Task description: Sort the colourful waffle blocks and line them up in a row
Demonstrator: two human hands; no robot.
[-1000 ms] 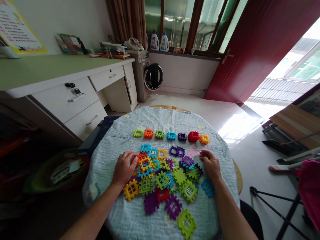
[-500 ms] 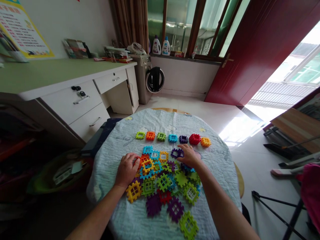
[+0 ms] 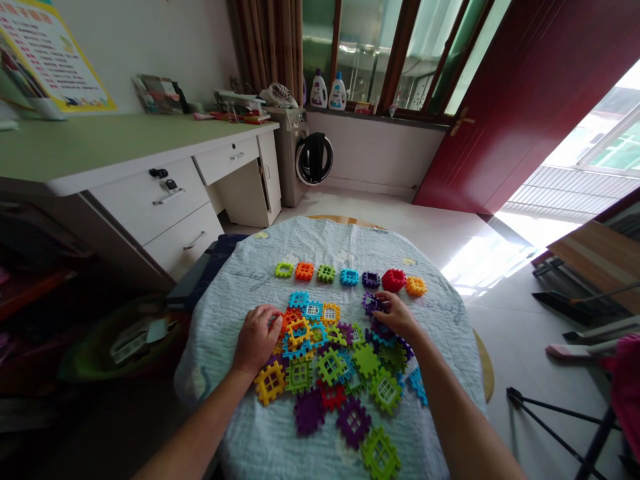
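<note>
My right hand [image 3: 399, 316] pinches a dark purple window-frame block [image 3: 371, 304] just above the right part of a heap of plastic interlocking blocks. My left hand [image 3: 257, 339] rests at the heap's left side, fingers loosely curved with thumb and index apart, fingertips by an orange block [image 3: 291, 319]. Nearby lie a yellow block [image 3: 271, 383], a green block [image 3: 299, 375] and a flat purple block [image 3: 309, 411]. Behind the heap runs a row of several blocks and small stacks, among them a dark purple one [image 3: 371, 279] and a red one [image 3: 394, 280].
A pale blue cloth [image 3: 225, 300] covers the round table. A green-topped desk [image 3: 125, 143] stands at the left, a washing machine [image 3: 289, 160] with its door open at the back. At the right are a red door [image 3: 470, 100] and black tripod legs [image 3: 550, 427].
My right hand has moved slightly right with the purple block, which is now tilted. A blue block has come into view beside my right forearm. My left hand has stayed put.
</note>
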